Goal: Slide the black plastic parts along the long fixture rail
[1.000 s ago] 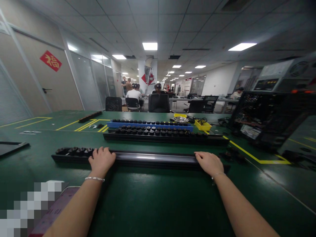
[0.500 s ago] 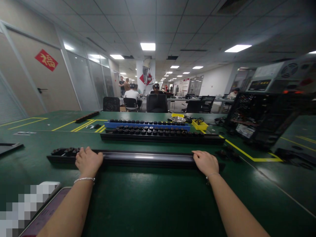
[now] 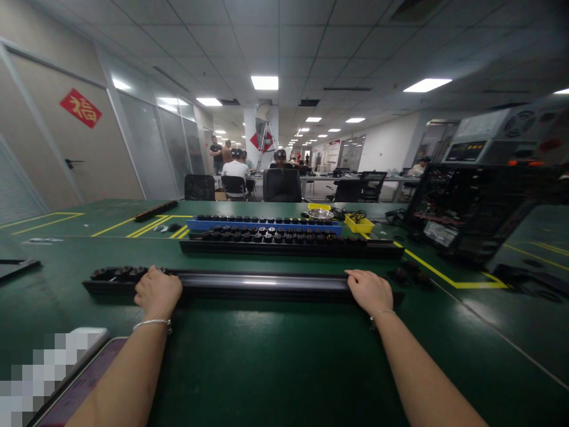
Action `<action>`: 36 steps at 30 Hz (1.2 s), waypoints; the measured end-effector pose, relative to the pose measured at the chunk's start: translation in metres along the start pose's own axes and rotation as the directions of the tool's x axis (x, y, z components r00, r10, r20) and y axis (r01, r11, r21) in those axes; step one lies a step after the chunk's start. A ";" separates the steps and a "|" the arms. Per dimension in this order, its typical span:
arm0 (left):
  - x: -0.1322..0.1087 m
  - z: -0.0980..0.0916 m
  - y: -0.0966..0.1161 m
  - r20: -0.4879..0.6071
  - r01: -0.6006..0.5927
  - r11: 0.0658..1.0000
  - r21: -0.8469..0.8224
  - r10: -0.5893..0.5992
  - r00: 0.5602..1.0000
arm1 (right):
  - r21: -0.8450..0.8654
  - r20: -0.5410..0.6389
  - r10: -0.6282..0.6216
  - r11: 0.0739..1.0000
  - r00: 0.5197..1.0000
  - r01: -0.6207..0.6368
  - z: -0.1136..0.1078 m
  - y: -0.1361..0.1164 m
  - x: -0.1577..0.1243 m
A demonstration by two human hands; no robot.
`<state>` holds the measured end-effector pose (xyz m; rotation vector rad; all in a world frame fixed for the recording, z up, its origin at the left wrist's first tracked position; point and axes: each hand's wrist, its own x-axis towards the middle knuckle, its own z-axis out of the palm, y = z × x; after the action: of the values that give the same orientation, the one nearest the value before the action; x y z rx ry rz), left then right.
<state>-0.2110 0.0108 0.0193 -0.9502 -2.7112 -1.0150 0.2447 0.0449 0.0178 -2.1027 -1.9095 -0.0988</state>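
Note:
A long black rail [image 3: 262, 295] lies across the green table in front of me, with a smooth, shiny dark strip [image 3: 262, 281] along its top. Several round black parts [image 3: 118, 273] sit at the rail's left end, beside my left hand [image 3: 159, 290]. That hand is closed over the rail, its fingers curled and their tips hidden. Near the other end, my right hand [image 3: 370, 290] grips the rail from above, index finger laid along the strip's edge. Further back stand another black rail [image 3: 288, 249] and a blue rail [image 3: 267, 225], both lined with small black parts.
A yellow tray [image 3: 359, 225] with cables and a clear round dish [image 3: 320, 214] stand behind the rails. An opened computer case [image 3: 462, 207] is at right. A phone [image 3: 84, 379] lies by my left forearm. People and chairs [image 3: 282, 185] are beyond the table.
My left hand has shifted slightly left and its thumb has drawn in against the fingers. My right hand keeps its place on the rail. The view has moved a little.

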 end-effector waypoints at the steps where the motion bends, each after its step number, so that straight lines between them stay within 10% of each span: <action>1: 0.001 0.000 -0.001 0.009 0.000 1.000 0.008 0.000 1.000 | -0.001 0.004 0.002 1.000 1.000 -0.002 0.000 0.000 0.000; 36: -0.004 0.005 0.003 0.041 0.001 0.996 0.087 -0.004 0.999 | -0.006 0.022 0.021 1.000 1.000 -0.021 -0.003 -0.003 -0.001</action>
<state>-0.2054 0.0135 0.0157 -0.9630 -2.7653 -0.8790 0.2419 0.0432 0.0214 -2.1358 -1.9016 -0.0769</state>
